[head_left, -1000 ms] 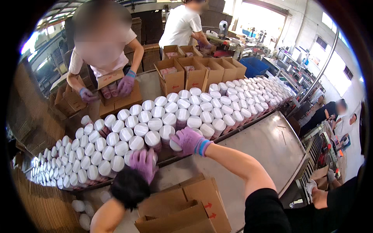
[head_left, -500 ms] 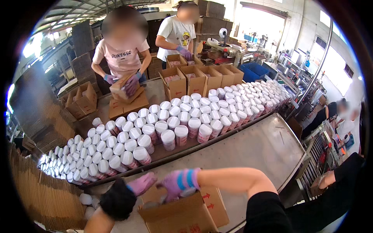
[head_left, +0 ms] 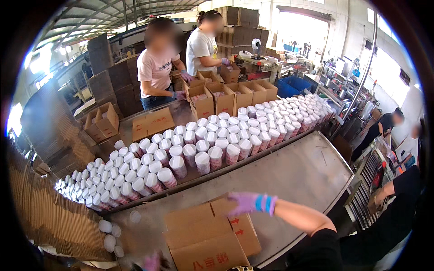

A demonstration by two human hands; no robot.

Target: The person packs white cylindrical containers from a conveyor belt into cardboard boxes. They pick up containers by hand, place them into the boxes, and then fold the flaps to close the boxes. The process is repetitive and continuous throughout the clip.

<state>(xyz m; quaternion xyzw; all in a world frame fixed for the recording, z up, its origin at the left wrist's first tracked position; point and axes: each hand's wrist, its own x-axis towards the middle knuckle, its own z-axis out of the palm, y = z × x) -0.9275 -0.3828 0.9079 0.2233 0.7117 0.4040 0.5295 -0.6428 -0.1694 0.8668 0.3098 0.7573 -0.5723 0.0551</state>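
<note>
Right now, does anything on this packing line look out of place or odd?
A few white-lidded cans sit apart at the lower left, off the main batch of cans. Otherwise nothing stands out; the right hand rests on a cardboard box.

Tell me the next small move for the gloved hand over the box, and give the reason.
Probably press the right hand down to fold the raised flap flat. It rests in a purple glove on the far flap of the cardboard box, whose top flaps look only partly closed. The left hand shows just at the lower edge, near the box's front corner. The white-lidded cans stand beyond, untouched.

Sunlit factory hall, bright windows point(head_left: 389, 67)
</note>
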